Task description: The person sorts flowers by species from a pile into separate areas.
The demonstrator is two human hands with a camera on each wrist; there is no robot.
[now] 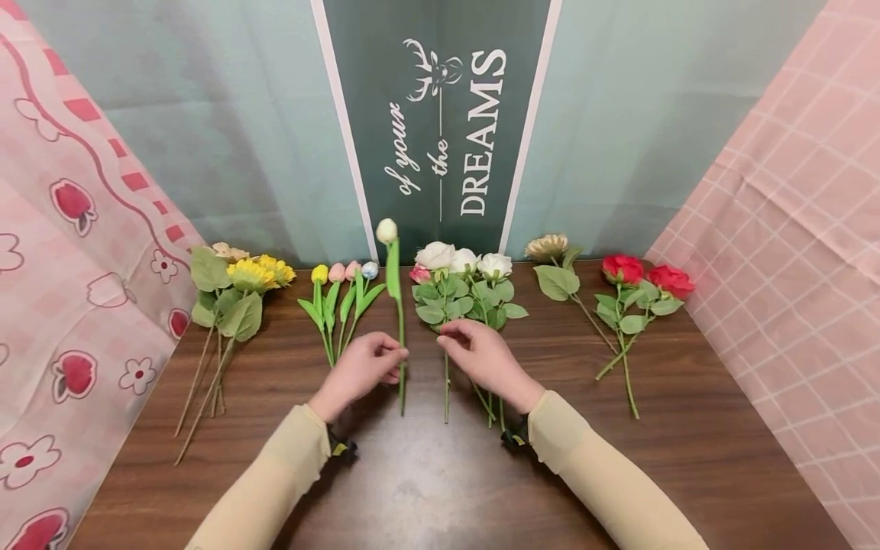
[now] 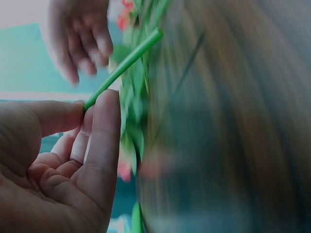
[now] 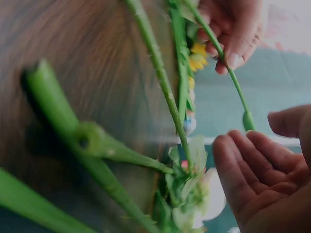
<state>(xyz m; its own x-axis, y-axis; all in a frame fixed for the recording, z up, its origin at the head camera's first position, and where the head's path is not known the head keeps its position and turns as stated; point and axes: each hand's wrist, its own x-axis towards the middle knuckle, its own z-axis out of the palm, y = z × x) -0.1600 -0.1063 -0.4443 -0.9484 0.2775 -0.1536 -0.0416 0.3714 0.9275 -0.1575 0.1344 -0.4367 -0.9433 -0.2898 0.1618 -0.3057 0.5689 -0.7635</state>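
In the head view my left hand holds a white tulip upright by its green stem. The left wrist view shows that stem pinched between thumb and fingers. My right hand hovers over the stems of the white roses, to the right of the tulip. In the right wrist view its palm faces the camera, thumb and fingers apart, with nothing between them. A small pink-red bloom peeks out beside the white roses.
Left of centre lie several tulips in yellow, pink and blue. Sunflowers lie at the far left. A beige flower and red roses lie to the right. Cloth curtains border the brown table.
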